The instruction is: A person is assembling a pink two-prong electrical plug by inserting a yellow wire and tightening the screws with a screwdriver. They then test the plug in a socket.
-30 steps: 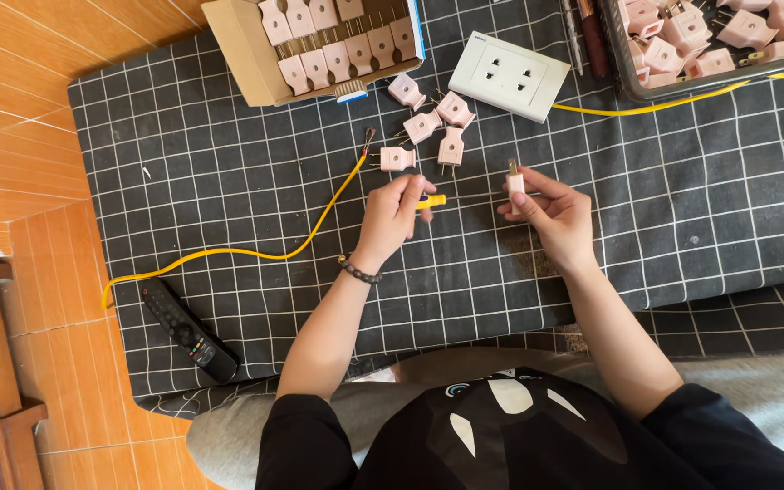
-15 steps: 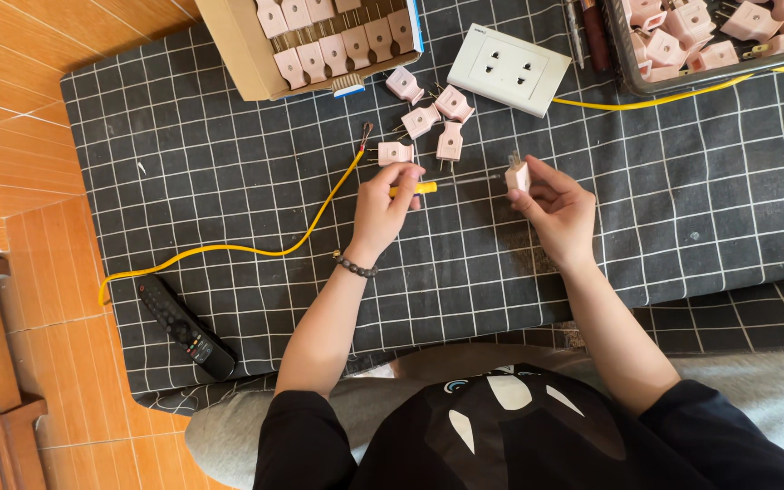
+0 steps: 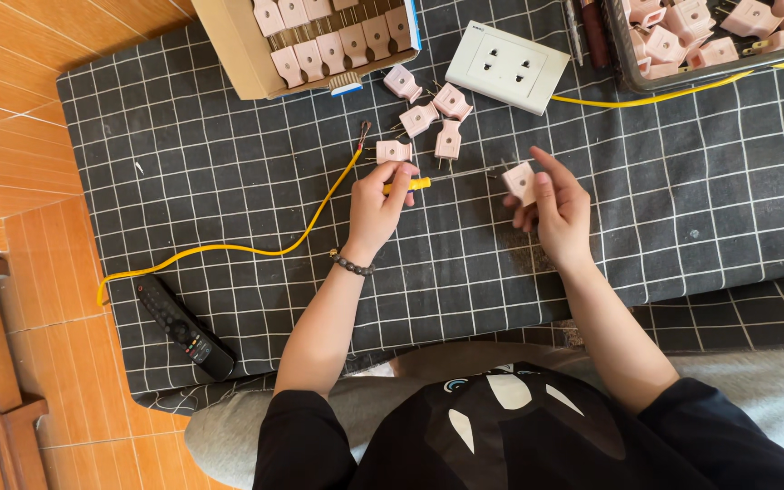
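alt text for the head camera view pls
Seen from above, the left hand holds a yellow-handled screwdriver to a pink plug in the right hand, over a black grid cloth strewn with loose pink plugs.

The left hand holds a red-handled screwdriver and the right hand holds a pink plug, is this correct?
Not quite. In the head view the left hand holds a screwdriver with a yellow handle, not red. The right hand does hold a pink plug.
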